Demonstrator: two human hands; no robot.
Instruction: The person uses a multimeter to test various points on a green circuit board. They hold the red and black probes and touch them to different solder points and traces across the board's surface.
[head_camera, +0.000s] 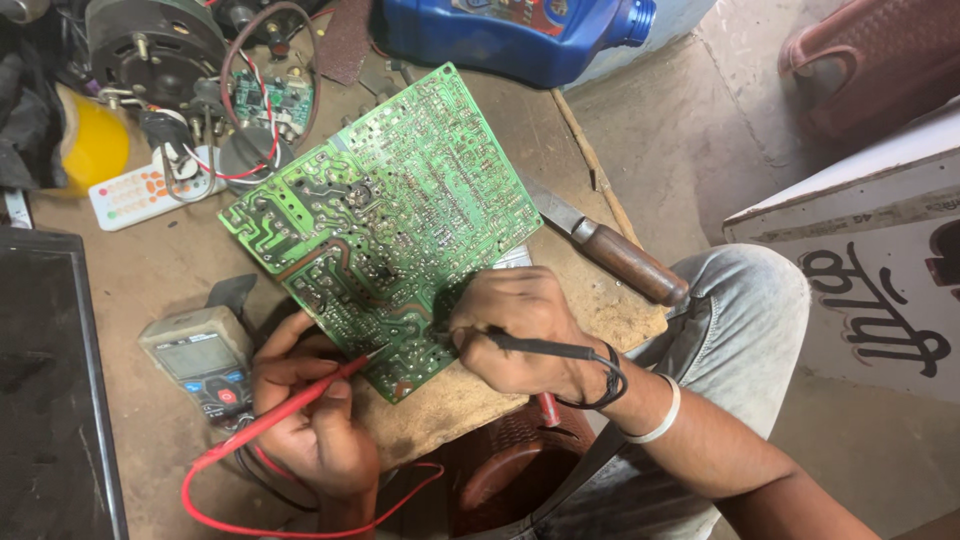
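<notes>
A large green circuit board (385, 215) lies solder side up on a worn wooden bench (160, 270). My left hand (305, 405) grips a red test probe (290, 405) whose tip touches the board's near edge. My right hand (520, 330) grips a black test probe (540, 347) with its tip on the board's lower right area; a black lead loops round the wrist. A grey multimeter (200, 362) lies just left of my left hand, and a red lead (215, 505) curls below it.
A knife with a wooden handle (605, 245) lies right of the board. A blue plastic jug (510, 35) stands behind it. A motor (150, 40), a small green board (265, 95), a white remote (135, 192) and a yellow object (90, 145) crowd the back left. A dark panel (50, 390) fills the left edge.
</notes>
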